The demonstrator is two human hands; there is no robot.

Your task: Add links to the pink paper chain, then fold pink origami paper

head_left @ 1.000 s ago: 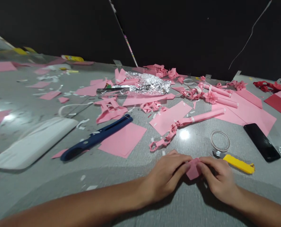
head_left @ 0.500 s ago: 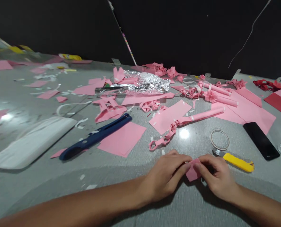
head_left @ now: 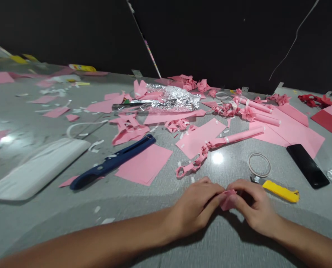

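Observation:
A small folded piece of pink paper is pinched between my two hands, just above the grey table. My left hand grips its left side between thumb and fingers. On the other side, my right hand holds it with a curled forefinger and thumb. Fingers cover the paper's edges. Just past my right hand lies a yellow utility knife with its blade end to the left. Beyond my left hand a pink paper chain runs up to a rolled paper tube.
A navy stapler lies on pink sheets to the left, near a long white wrapped packet. On the right are a round ring and a black phone. Crinkled silver foil and pink scraps spread along the back.
The pink paper has been tilted and folded inward, so less of its face shows. My right fingers have shifted slightly left and up over it. Other things stay in place.

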